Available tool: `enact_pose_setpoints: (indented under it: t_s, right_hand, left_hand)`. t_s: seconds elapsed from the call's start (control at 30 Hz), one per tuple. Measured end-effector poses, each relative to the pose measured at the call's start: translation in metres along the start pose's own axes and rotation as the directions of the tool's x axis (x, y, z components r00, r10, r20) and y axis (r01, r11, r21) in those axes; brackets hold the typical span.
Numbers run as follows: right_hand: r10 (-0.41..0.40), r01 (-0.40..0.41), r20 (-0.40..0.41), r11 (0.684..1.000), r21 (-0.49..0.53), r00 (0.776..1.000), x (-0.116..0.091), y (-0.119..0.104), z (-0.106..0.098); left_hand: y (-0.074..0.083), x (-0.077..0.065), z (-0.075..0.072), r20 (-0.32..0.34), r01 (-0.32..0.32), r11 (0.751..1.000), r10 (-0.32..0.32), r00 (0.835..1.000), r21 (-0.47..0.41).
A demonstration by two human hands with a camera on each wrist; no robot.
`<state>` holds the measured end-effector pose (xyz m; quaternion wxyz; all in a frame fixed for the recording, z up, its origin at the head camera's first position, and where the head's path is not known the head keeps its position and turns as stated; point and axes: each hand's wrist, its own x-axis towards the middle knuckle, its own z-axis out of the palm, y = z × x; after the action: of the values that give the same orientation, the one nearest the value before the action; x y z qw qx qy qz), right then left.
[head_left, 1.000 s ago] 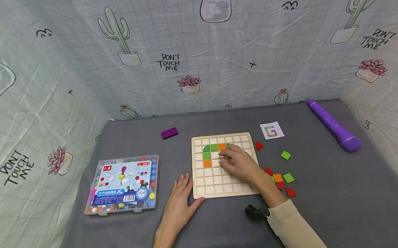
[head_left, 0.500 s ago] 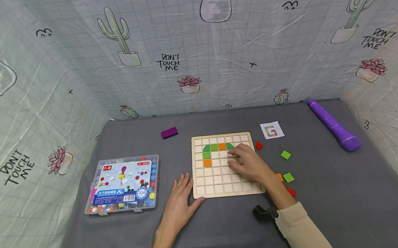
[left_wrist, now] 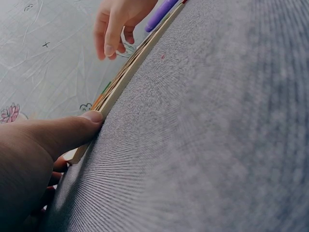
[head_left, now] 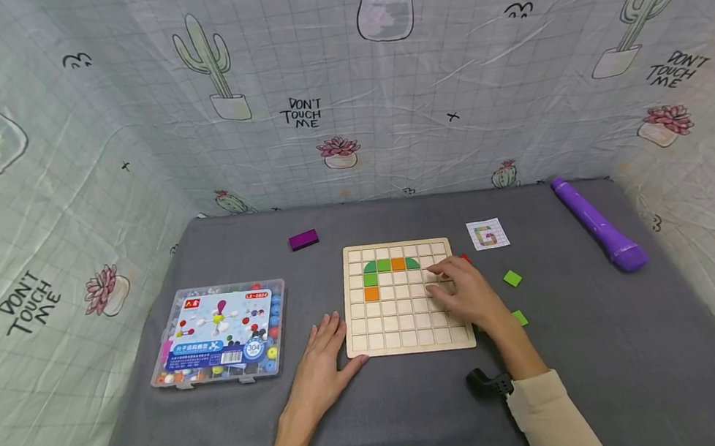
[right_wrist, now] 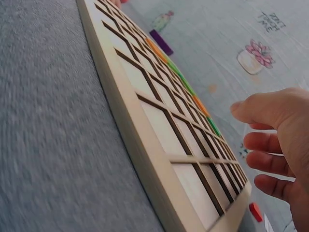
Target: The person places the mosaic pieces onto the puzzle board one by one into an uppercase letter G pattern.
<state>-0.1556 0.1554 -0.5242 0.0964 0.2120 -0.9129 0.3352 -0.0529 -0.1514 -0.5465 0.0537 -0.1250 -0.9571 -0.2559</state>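
Note:
The wooden grid board (head_left: 403, 328) lies flat on the grey cloth, with several green and orange tiles in an upside-down L in its upper part. At its top row's right end sits a dark green rounded tile (head_left: 412, 263). My left hand (head_left: 321, 370) rests at the board's lower left corner, its thumb (left_wrist: 91, 117) touching the edge. Over the board's right side hovers my right hand (head_left: 465, 292), fingers loosely bent and thumb apart, with nothing between them in the right wrist view. Most loose tiles beyond it are hidden by the hand and forearm.
Green tiles (head_left: 512, 278) and a red piece (head_left: 464, 258) lie right of the board, below a printed pattern card (head_left: 487, 234). A purple microphone-shaped object (head_left: 599, 225) lies far right. A clear case of beads (head_left: 219, 334) sits left; a purple block (head_left: 303, 240) lies behind.
My right hand has moved right, off the dark green rounded tile, which now shows fully in the board's top row. The left hand has stayed in place.

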Motion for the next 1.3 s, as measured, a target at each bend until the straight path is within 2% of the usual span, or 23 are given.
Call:
enact_pose_setpoints:
  t_s: [0.37,0.73,1.07,1.3]
  right_hand:
    - [0.076,-0.076,-0.029,0.997,0.013,0.997,-0.009,0.015,-0.012]
    - [0.152,-0.15,-0.074,0.988,0.032,0.986,-0.02,0.033,-0.035]
    - [0.181,-0.182,-0.112,0.983,-0.003,0.977,-0.025,0.053,-0.045]
    - [0.219,-0.221,-0.101,0.975,-0.012,0.971,-0.028,0.061,-0.052]
  left_hand:
    - [0.0,0.0,0.0,-0.003,-0.003,1.0,0.003,1.0,0.004]
    - [0.0,0.0,0.0,0.003,0.001,1.0,-0.001,1.0,-0.005]
    - [0.0,0.0,0.0,0.002,0.0,1.0,0.0,1.0,-0.001]
    - [0.0,0.0,0.0,0.001,0.004,1.0,-0.004,1.0,-0.002]
